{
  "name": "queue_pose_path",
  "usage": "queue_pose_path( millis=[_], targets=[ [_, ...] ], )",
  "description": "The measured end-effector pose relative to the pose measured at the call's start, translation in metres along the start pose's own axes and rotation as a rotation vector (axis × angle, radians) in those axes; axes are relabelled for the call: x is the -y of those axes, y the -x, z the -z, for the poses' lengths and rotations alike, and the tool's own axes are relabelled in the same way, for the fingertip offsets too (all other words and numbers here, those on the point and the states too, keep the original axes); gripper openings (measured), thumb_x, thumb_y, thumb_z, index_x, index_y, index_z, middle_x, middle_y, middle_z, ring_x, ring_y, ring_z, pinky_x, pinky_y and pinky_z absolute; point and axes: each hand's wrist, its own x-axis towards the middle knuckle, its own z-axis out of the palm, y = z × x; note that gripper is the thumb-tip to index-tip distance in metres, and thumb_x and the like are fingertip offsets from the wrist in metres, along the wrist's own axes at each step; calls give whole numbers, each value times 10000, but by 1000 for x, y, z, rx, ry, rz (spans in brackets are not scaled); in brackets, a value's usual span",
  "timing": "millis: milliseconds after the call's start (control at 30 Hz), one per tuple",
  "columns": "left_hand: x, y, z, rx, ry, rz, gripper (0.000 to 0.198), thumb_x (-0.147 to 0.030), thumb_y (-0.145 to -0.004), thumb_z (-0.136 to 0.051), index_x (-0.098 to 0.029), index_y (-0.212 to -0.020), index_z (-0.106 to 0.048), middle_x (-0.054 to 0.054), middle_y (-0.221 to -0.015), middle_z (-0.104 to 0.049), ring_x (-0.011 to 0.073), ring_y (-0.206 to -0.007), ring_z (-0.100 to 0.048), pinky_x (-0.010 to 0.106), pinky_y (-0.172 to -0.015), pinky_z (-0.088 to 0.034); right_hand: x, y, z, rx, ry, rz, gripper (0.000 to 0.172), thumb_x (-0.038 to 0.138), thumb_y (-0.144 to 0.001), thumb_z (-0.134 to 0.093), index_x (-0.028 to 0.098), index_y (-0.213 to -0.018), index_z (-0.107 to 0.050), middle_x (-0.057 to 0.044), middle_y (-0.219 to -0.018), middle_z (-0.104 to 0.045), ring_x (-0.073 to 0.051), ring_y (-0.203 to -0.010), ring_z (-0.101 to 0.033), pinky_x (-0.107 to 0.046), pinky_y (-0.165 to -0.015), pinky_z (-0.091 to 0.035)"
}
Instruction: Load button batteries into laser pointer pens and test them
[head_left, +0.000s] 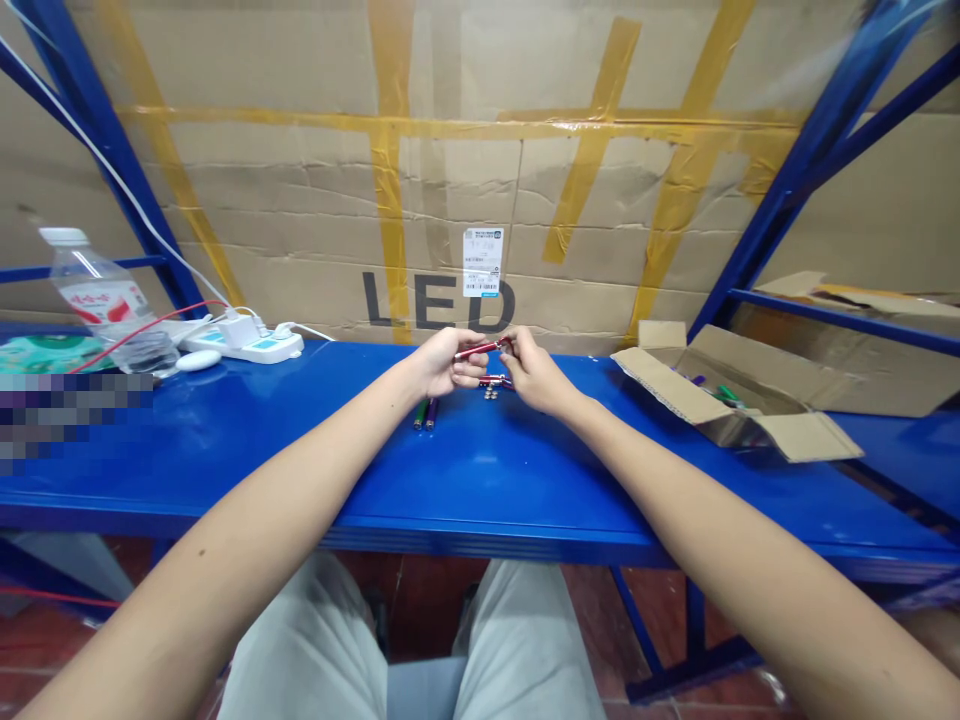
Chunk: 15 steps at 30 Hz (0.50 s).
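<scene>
Both of my hands meet over the middle of the blue shelf. My left hand is closed round the body of a slim red pen-shaped torch. My right hand pinches the torch's right end. Under the hands lie another red torch and some small silver button cells. A green torch and a purple torch lie side by side just left of them.
An open cardboard box with more coloured torches sits at the right. A white power strip with a plugged charger, a white mouse and a water bottle stand at the left. A taped cardboard wall marked LED backs the shelf.
</scene>
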Motion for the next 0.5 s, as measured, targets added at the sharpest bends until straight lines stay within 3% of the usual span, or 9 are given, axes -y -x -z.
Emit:
queue_pose_path(
  millis=[100, 233, 400, 500],
  targets=[
    [-2, 1, 1, -170, -112, -101, 206, -134, -921, -458, -162, -719, -488, -6, -529, -496, 33, -344, -311, 165, -341, -200, -6, -1, 7, -27, 69, -70, 125, 241, -929, -418, 196, -1041, -451, -63, -918, -613, -190, -800, -551, -329, -732, -417],
    [1, -2, 2, -317, -367, -283, 256, -195, -946, -523, -169, -693, -494, 10, -539, -562, 44, -347, -371, 202, -373, -235, 0, 1, 16, 55, 154, -118, 218, 316, -915, -499, 183, -1078, -554, -29, -792, -639, -181, -700, -561, -314, -678, -425],
    [13, -6, -3, -329, -663, -417, 419, -363, -986, -494, -177, -610, -500, 20, -483, -573, 74, -334, -414, 242, -404, -286, 18, 3, 13, 39, 218, 72, 217, 281, -915, -541, 170, -1078, -632, -101, -1036, -717, -227, -909, -646, -346, -821, -465],
    [20, -7, -8, -407, -819, -458, 529, -468, -971, -497, -188, -523, -465, 23, -411, -526, 89, -331, -413, 265, -445, -335, 24, 3, 7, 57, 245, 143, 206, 199, -953, -447, 155, -1017, -638, -119, -1013, -719, -235, -913, -655, -355, -828, -473]
  ],
)
